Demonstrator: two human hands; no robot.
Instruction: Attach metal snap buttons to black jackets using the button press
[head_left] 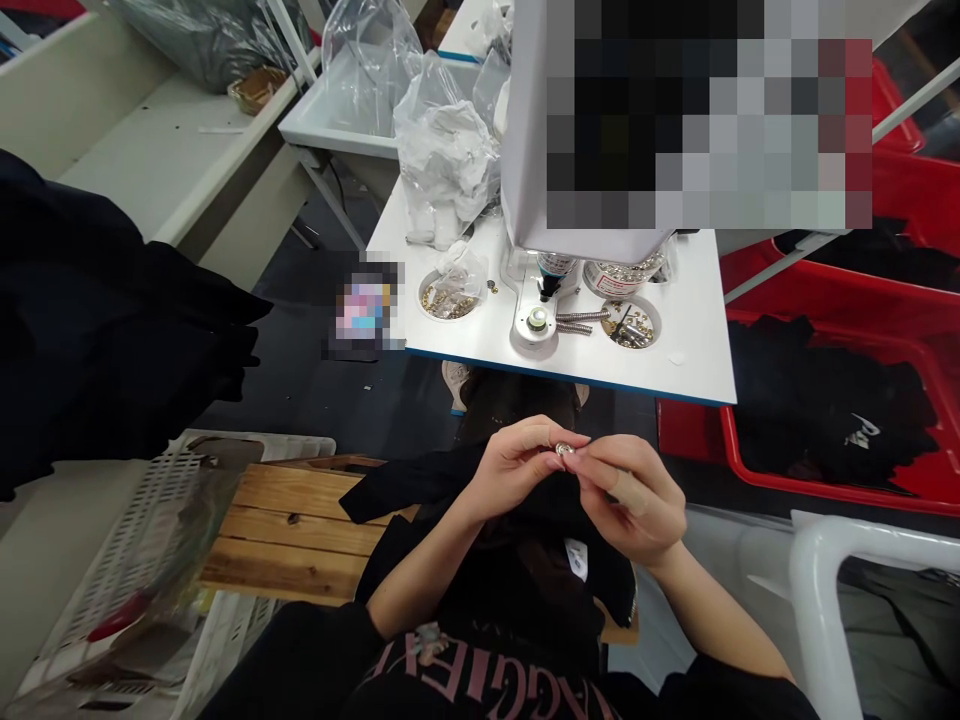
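My left hand (514, 462) and my right hand (637, 500) meet in front of me, both pinching a small round metal snap button (562, 451) that sits on a black garment (517, 560) draped over my lap. The fingers of both hands are closed around the button and the cloth beneath it. A beige plaster wraps one finger of my right hand. Just ahead stands a white snap press machine (525, 150) on a white table (697, 340), with its round die (536, 321) below the head.
Two recessed dishes (448, 300) (631, 322) in the table hold small metal parts. Crumpled plastic bags (442, 150) lie at the back. Red bins (825, 440) with black garments stand at right, a wooden stool (292, 530) and a white crate (142, 560) at left.
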